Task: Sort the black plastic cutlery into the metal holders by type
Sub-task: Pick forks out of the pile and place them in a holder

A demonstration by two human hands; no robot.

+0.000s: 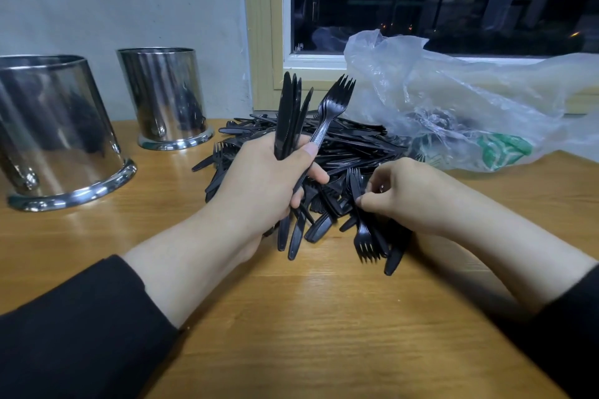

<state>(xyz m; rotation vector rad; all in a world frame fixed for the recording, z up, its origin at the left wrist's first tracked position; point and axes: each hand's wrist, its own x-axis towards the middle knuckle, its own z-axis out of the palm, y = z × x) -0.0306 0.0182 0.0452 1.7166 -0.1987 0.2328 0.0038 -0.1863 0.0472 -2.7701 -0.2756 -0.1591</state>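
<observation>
Centrally, left hand [259, 185] grips a bundle of knives [287, 113] plus one fork [330, 107], upright, likely batching before a drop. Right hand [402, 191] pinches a fork from the cutlery pile [350, 146] on the counter [291, 317]. Metal holders [165, 97] wait upper left.

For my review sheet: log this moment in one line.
left hand: grips black plastic knives, fork | right hand: pinching fork from pile | metal holders: unreached

Black cutlery [340, 152], silver holders [58, 126], tan wood-grain table [324, 317].
</observation>
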